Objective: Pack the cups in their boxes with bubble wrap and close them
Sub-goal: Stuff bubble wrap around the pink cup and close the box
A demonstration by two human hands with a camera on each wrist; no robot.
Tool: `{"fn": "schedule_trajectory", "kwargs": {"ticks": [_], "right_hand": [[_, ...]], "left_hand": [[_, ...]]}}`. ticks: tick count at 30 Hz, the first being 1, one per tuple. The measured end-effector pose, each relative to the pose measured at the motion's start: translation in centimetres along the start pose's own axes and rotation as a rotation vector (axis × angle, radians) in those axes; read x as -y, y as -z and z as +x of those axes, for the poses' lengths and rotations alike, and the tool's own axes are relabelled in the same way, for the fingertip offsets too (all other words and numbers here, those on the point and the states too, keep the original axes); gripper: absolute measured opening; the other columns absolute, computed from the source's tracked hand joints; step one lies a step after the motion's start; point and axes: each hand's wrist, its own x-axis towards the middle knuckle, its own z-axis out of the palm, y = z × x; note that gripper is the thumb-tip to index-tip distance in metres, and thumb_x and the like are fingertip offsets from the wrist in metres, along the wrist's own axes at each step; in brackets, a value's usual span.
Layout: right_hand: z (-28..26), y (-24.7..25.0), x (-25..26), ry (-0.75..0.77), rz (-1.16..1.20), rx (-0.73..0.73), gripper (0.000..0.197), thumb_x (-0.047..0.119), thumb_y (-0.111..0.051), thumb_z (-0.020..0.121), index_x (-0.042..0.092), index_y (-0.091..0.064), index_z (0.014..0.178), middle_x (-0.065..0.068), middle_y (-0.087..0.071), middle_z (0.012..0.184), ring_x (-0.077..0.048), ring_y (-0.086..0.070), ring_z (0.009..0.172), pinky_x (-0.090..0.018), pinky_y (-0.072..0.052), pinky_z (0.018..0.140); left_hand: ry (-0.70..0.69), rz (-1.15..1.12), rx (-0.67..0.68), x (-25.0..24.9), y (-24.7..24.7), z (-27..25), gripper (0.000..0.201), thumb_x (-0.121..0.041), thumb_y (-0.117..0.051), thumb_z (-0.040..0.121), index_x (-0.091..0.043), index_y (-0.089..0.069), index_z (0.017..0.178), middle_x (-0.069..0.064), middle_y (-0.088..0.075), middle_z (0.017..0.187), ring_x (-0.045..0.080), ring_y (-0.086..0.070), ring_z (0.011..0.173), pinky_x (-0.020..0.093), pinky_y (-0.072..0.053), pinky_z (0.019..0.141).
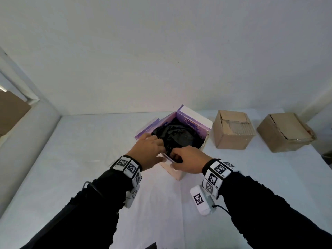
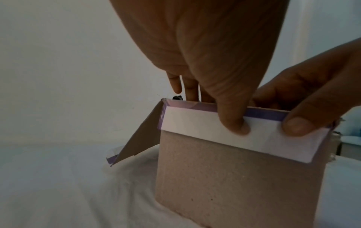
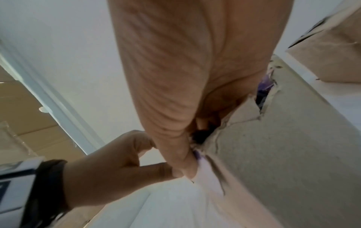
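Observation:
An open purple-and-white box (image 1: 194, 119) stands mid-table, its flaps spread outward. Inside lies a bundle in crumpled black wrap (image 1: 179, 133); no cup shows. My left hand (image 1: 152, 150) and right hand (image 1: 185, 159) meet at the box's near edge. In the left wrist view the left thumb presses the folded-down white flap (image 2: 195, 123) against the box wall (image 2: 234, 177) while its fingers (image 2: 190, 91) reach inside. The right hand (image 2: 304, 98) pinches the same flap beside it. In the right wrist view my right hand (image 3: 195, 146) has fingers inside the torn box (image 3: 283, 146).
Two closed brown cardboard boxes (image 1: 231, 130) (image 1: 285, 133) sit to the right of the open box, near the back wall. The table carries a white cloth (image 1: 89, 159). At the far left a white frame borders more brown cardboard (image 1: 10, 110).

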Motion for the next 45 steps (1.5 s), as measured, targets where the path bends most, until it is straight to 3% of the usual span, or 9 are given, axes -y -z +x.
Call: {"fn": "schedule_trajectory", "kwargs": {"ticks": [11, 16, 21, 24, 27, 32, 37, 41, 45], "right_hand": [[-0.5, -0.2, 1.1, -0.069, -0.107, 0.085, 0.029, 0.034, -0.045, 0.096, 0.018, -0.049, 0.120, -0.005, -0.058, 0.113, -0.025, -0.054, 0.105, -0.039, -0.032, 0.094], [-0.7, -0.5, 1.8, -0.053, -0.051, 0.068, 0.025, 0.022, -0.043, 0.096, 0.013, -0.038, 0.119, -0.004, -0.056, 0.089, -0.025, -0.052, 0.076, -0.036, -0.037, 0.072], [-0.6, -1.2, 2.5, -0.085, 0.186, 0.056, 0.034, 0.017, -0.051, 0.088, 0.015, -0.035, 0.118, -0.010, -0.050, 0.107, -0.028, -0.055, 0.086, -0.032, -0.039, 0.068], [-0.2, -1.1, 2.9, -0.111, 0.276, 0.071, 0.036, 0.021, -0.051, 0.090, 0.015, -0.033, 0.121, -0.005, -0.054, 0.093, -0.024, -0.055, 0.082, -0.029, -0.039, 0.065], [0.6, -0.8, 2.7, -0.171, 0.168, 0.106, 0.057, 0.033, -0.049, 0.089, 0.022, -0.024, 0.139, -0.005, -0.060, 0.109, -0.025, -0.051, 0.098, -0.038, -0.031, 0.093], [1.6, -0.9, 2.1, -0.234, 0.226, 0.223, 0.083, 0.044, -0.048, 0.084, 0.040, 0.001, 0.150, -0.022, -0.041, 0.141, -0.040, -0.032, 0.132, -0.045, -0.022, 0.102], [1.9, 3.7, 2.3, -0.039, 0.199, 0.288, 0.042, 0.017, -0.051, 0.092, 0.015, -0.052, 0.133, -0.007, -0.057, 0.127, -0.023, -0.052, 0.116, -0.032, -0.042, 0.097], [4.8, 6.7, 1.3, 0.030, 0.104, -0.063, 0.034, 0.010, -0.049, 0.089, 0.017, -0.054, 0.121, -0.004, -0.059, 0.121, -0.022, -0.056, 0.113, -0.036, -0.044, 0.098], [7.4, 5.8, 1.7, 0.030, -0.107, -0.038, 0.038, 0.007, -0.048, 0.086, 0.015, -0.049, 0.124, -0.009, -0.048, 0.131, -0.028, -0.051, 0.116, -0.043, -0.043, 0.098]], "left_hand": [[-0.022, 0.135, 0.064, 0.6, -0.6, 0.3, 0.026, -0.048, -0.052, 0.091, -0.025, -0.063, 0.096, -0.006, -0.063, 0.093, 0.022, -0.058, 0.097, 0.047, -0.027, 0.105], [0.033, 0.176, 0.191, 0.3, 0.0, 0.8, 0.035, -0.052, -0.038, 0.097, -0.023, -0.053, 0.111, -0.008, -0.065, 0.106, 0.020, -0.045, 0.123, 0.056, 0.000, 0.115], [0.071, 0.270, 0.215, 0.9, 0.8, 0.9, 0.042, -0.052, -0.034, 0.098, -0.021, -0.053, 0.120, -0.004, -0.058, 0.124, 0.024, -0.026, 0.140, 0.060, 0.005, 0.114], [0.110, 0.243, 0.115, 2.1, 0.8, 0.2, 0.030, -0.036, -0.045, 0.097, -0.025, -0.056, 0.122, -0.002, -0.052, 0.135, 0.027, -0.027, 0.140, 0.055, -0.006, 0.115], [0.233, 0.046, 0.029, 2.0, 0.8, -0.7, 0.043, -0.013, -0.047, 0.086, -0.027, -0.058, 0.125, -0.003, -0.052, 0.136, 0.028, -0.039, 0.127, 0.045, -0.031, 0.099], [0.506, -0.582, -0.046, -0.5, -0.7, -1.1, 0.056, -0.048, -0.053, 0.091, -0.017, -0.048, 0.138, -0.001, -0.025, 0.153, 0.025, -0.048, 0.122, 0.039, -0.042, 0.101], [0.490, -0.682, -0.039, 0.8, -0.3, -0.2, 0.072, -0.030, -0.073, 0.077, -0.011, -0.046, 0.141, 0.001, -0.024, 0.157, 0.021, -0.052, 0.120, 0.028, -0.046, 0.097], [0.438, -0.493, 0.065, 2.4, 1.8, 0.6, 0.077, -0.031, -0.072, 0.074, -0.016, -0.042, 0.143, 0.000, -0.038, 0.150, 0.024, -0.041, 0.129, 0.036, -0.039, 0.105], [0.402, -0.123, 0.198, 0.9, 2.7, 1.6, 0.060, -0.031, -0.057, 0.074, -0.026, -0.045, 0.132, -0.005, -0.055, 0.131, 0.028, -0.039, 0.122, 0.043, -0.034, 0.099]]}}
